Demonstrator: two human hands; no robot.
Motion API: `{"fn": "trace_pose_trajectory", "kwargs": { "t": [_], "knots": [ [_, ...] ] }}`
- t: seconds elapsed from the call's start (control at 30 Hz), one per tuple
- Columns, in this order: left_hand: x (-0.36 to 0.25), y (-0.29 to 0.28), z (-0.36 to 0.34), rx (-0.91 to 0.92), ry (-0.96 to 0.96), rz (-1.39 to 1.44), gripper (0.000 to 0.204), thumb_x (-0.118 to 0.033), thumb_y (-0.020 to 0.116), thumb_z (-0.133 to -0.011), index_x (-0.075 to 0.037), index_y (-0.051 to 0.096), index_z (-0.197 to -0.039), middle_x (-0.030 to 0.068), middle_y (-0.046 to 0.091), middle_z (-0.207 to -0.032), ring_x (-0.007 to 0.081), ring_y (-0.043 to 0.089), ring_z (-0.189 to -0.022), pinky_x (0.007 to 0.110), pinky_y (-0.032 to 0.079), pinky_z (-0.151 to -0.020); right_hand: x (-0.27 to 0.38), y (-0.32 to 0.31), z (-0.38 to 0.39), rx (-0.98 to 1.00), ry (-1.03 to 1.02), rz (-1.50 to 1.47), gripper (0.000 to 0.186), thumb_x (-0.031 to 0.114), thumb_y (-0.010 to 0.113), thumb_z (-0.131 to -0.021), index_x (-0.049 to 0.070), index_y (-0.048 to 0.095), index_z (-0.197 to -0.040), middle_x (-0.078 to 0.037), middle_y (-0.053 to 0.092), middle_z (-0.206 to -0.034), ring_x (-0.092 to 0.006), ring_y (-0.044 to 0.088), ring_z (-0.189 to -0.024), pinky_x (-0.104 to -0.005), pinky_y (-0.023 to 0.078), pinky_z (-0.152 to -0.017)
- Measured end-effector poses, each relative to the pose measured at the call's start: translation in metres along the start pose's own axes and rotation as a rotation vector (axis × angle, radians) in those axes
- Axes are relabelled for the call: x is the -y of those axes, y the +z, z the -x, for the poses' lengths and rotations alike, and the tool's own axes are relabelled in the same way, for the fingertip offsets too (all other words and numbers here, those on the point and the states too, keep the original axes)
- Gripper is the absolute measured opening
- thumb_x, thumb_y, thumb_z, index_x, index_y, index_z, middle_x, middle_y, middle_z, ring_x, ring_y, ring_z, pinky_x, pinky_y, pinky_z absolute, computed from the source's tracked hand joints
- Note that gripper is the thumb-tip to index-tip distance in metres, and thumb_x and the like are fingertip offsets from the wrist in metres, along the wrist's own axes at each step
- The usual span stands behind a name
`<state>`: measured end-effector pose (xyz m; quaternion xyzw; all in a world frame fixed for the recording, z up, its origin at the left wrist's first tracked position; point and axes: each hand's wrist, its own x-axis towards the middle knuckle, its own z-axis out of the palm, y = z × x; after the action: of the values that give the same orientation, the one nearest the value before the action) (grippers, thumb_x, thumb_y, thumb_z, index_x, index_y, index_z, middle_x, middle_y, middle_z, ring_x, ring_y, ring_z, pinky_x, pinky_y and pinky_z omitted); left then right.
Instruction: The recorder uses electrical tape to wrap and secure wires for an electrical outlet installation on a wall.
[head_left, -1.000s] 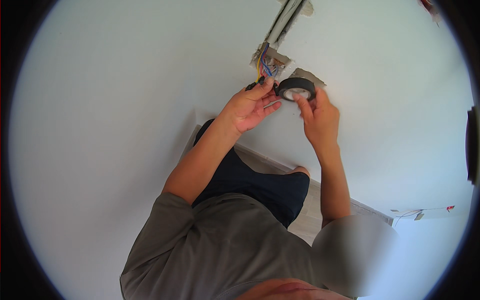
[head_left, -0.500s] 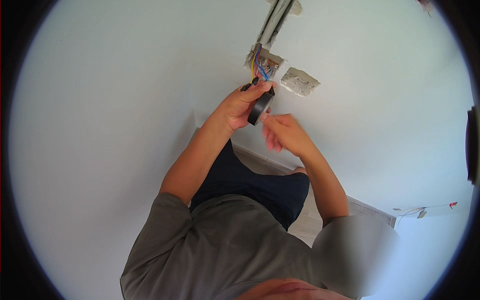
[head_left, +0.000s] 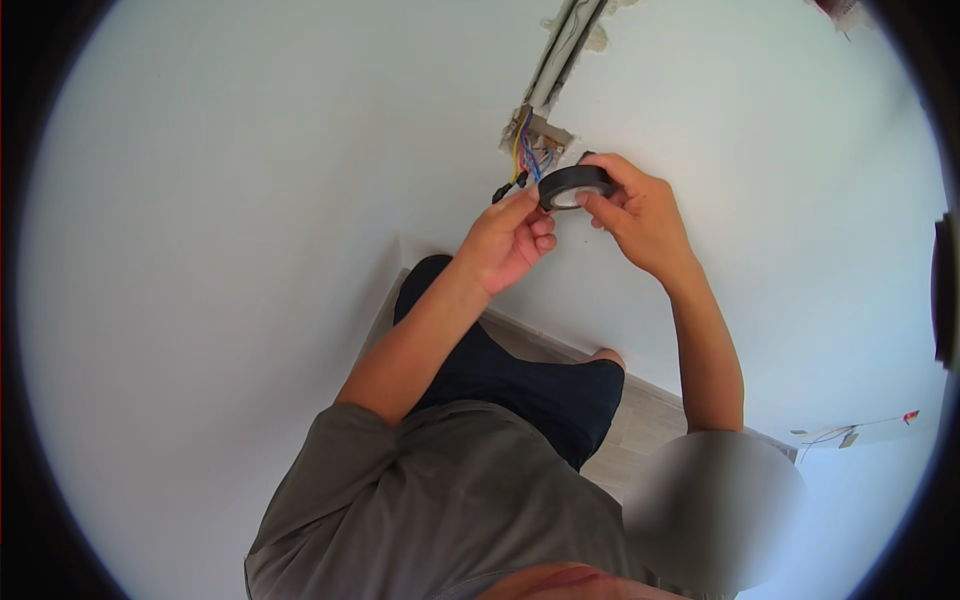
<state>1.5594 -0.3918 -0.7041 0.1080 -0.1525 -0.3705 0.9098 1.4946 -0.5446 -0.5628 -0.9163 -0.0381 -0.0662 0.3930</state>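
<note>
Between my two hands is a roll of black electrical tape (head_left: 575, 175) with a pale core. My right hand (head_left: 640, 210) grips its right side, the thumb at the core and fingers over the far rim. My left hand (head_left: 505, 240) is closed in a pinch at the lower end of the blue wires (head_left: 536, 168), close against the roll's left edge. The pinched tips are hidden by the fingers. Just left of the pinch hang wire ends wrapped in black tape (head_left: 503, 192). A yellow wire (head_left: 516, 155) and red wires come down beside the blue ones.
The wires leave a rough cut-out (head_left: 545, 130) in the white wall, below a chased channel with grey conduits (head_left: 560, 60). Thin loose wires (head_left: 840, 430) stick out from the wall at the right. My knees are bent over a wood-look floor (head_left: 630, 430).
My right hand has taken the tape roll from beside my left palm and moved it up and right. My left hand has shifted slightly, still pinching by the blue wires.
</note>
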Motion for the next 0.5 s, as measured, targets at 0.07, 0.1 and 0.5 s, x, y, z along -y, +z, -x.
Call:
{"fn": "trace_pose_trajectory", "kwargs": {
  "t": [0.07, 0.1, 0.5],
  "knots": [
    [0.012, 0.018, 0.013, -0.062, 0.053, -0.028, 0.022, -0.02, 0.063, -0.097, -0.008, 0.058, -0.115, -0.0001, 0.062, -0.092, 0.0095, 0.056, -0.075, 0.027, 0.048, -0.066, -0.011, 0.003, 0.003, -0.048, -0.025, -0.043, 0.027, 0.008, 0.067, -0.086, 0.006, 0.062, -0.112, -0.006, 0.067, -0.076, -0.0115, 0.062, -0.063, -0.0277, 0.048, -0.059],
    [0.016, 0.025, 0.016, -0.127, 0.108, -0.05, 0.022, -0.017, 0.063, -0.097, -0.008, 0.058, -0.116, 0.0003, 0.062, -0.091, 0.0095, 0.056, -0.075, 0.026, 0.047, -0.066, -0.016, 0.004, 0.005, -0.089, -0.047, -0.084, 0.026, 0.011, 0.069, -0.088, 0.005, 0.062, -0.112, -0.006, 0.066, -0.072, -0.0099, 0.061, -0.06, -0.0271, 0.047, -0.057],
    [-0.016, 0.05, 0.012, -0.271, 0.269, -1.72, 0.031, -0.019, 0.059, -0.099, -0.006, 0.055, -0.127, 0.0038, 0.067, -0.083, 0.0089, 0.06, -0.065, 0.025, 0.049, -0.057, -0.043, 0.013, 0.015, -0.098, -0.064, -0.335, 0.023, 0.016, 0.068, -0.091, 0.001, 0.062, -0.107, -0.006, 0.067, -0.078, -0.0112, 0.064, -0.072, -0.0273, 0.049, -0.063]
  ]
}}
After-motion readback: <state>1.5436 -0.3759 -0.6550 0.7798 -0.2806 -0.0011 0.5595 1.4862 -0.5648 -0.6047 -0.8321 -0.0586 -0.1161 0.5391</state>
